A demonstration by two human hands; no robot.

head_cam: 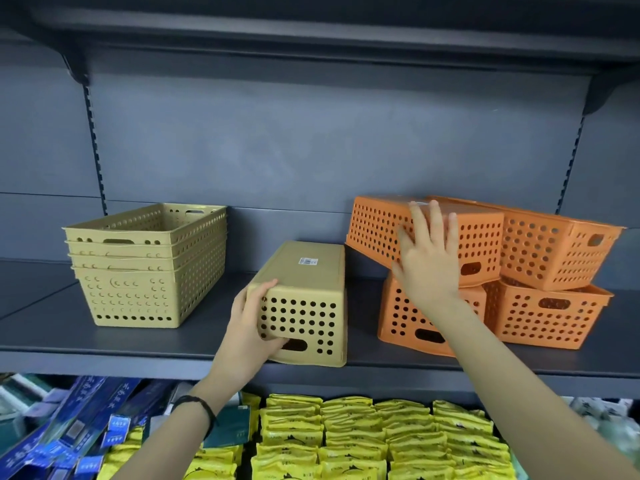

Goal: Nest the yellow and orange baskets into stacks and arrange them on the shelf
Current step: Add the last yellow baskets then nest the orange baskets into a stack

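Nested yellow stack (149, 268) upright at left, lone yellow basket (304, 299) upturned (label up) in my left hand (249, 327), orange baskets (550, 313) heaped right

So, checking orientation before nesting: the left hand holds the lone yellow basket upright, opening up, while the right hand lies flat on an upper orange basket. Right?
No: the head view shows the lone yellow basket upside down, its stickered base facing up. The left hand does hold it, and the right hand lies flat on an upper orange basket.
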